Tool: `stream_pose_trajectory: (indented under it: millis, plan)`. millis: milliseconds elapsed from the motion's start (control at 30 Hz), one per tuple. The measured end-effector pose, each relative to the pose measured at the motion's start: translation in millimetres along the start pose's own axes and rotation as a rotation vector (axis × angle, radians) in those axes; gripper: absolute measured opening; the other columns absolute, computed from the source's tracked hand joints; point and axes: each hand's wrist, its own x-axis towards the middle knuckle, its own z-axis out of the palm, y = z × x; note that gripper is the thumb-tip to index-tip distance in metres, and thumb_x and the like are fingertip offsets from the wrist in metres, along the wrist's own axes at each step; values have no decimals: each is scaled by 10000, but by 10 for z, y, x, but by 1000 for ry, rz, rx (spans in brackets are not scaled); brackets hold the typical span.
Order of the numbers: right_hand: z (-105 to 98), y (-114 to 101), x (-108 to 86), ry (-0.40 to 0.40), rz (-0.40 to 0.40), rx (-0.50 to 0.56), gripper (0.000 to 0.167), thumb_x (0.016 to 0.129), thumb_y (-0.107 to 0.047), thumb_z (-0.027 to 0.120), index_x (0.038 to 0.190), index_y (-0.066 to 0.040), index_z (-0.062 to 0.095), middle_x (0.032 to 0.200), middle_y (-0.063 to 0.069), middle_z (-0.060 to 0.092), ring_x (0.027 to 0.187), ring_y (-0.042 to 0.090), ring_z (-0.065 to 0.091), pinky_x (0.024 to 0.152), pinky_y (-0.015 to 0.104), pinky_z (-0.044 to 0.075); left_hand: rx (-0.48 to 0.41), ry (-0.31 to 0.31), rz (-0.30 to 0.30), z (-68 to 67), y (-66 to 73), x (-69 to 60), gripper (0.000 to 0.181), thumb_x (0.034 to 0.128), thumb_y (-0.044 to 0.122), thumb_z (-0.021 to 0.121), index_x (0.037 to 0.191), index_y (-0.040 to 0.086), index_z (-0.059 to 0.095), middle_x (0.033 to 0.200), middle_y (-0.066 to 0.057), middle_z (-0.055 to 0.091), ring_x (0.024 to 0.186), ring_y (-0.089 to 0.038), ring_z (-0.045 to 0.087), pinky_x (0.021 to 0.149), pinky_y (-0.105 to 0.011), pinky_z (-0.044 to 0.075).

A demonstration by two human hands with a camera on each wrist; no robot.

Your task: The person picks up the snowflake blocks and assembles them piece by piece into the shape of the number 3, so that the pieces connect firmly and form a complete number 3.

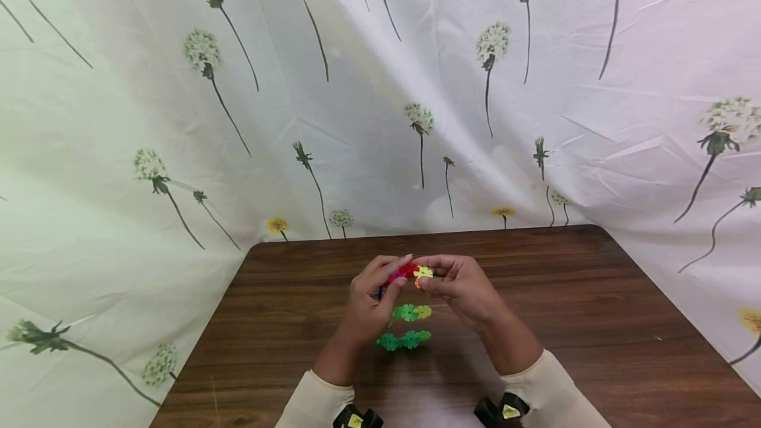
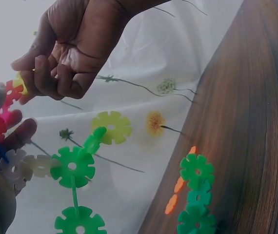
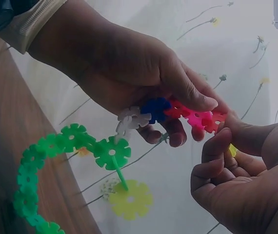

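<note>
My left hand grips a chain of flower-shaped interlocking discs. In the right wrist view, its white disc, blue disc and pink disc show along the left hand's fingers and thumb. My right hand pinches the red end, where a yellow disc shows close to its fingertips. The two hands almost meet above the table. From the white end hang several green discs, with a larger yellow-green disc among them. The right fingers partly hide the joint.
A brown wooden table lies under the hands. Behind it hangs a white cloth printed with dandelions. Small orange discs appear beside the green ones in the left wrist view; what they attach to is unclear.
</note>
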Motion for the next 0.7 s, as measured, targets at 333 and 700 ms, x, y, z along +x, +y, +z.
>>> stream_pose_trajectory:
  millis: [333, 700]
  plan:
    - [-94, 29, 27, -64, -3, -57, 485, 1041, -8, 707, 1464, 165, 544, 1115, -43, 761, 941, 66, 735, 836, 217, 627, 23, 10, -44, -35, -14, -4, 295, 1058, -1, 672, 1347, 36, 719, 1243, -127, 735, 1038, -212, 709, 901, -274, 634]
    - [-414, 80, 117, -10, -18, -338, 394, 1003, -40, 774, 1365, 80, 677, 1009, -15, 722, 912, 98, 707, 825, 263, 619, 9, 60, -99, -72, -16, 5, 167, 1038, -7, 692, 1191, 59, 703, 1187, -121, 729, 912, -151, 636, 770, -232, 580]
